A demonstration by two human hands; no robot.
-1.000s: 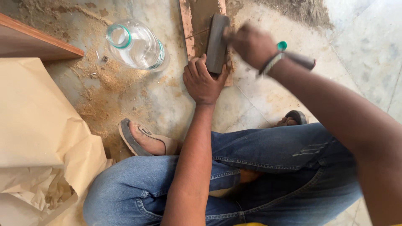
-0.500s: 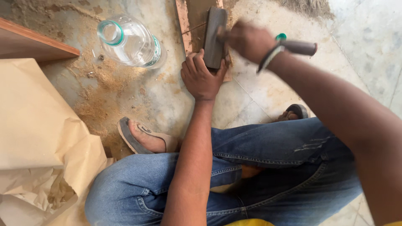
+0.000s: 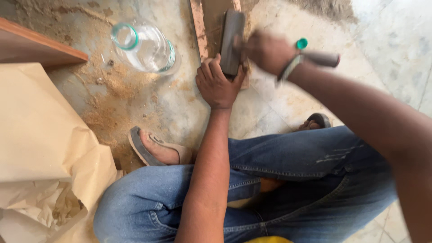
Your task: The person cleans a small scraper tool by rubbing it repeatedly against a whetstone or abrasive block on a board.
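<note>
At top centre of the frame I see the left hand [image 3: 219,83] pressed flat on a wooden strip [image 3: 198,27], fingers touching a grey block [image 3: 231,42]. The blurred right hand [image 3: 266,51] closes around the block's upper side. A clear plastic bottle [image 3: 144,45] lies upper left.

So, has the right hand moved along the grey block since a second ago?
Yes. The right hand has slid left along the grey block, closer to the plastic bottle.
</note>
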